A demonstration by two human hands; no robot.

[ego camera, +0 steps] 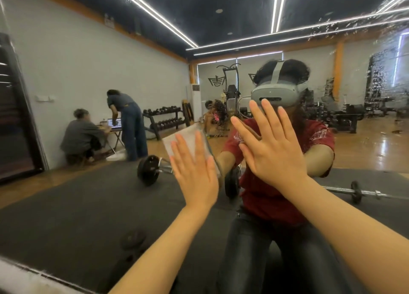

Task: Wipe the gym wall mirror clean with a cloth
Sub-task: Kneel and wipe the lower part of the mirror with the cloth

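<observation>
Gym floor, racks and ceiling lights fill the wall mirror (pixel 77 72), whose left and centre look clear. Left of centre, the left hand (pixel 194 174) lies flat with fingers spread, pressing the white cloth (pixel 188 138) against the glass. Right of centre, the right hand (pixel 272 147) is splayed and holds nothing. Droplets and streaks (pixel 354 25) crowd the upper right, so that part probably remains to wipe.
</observation>
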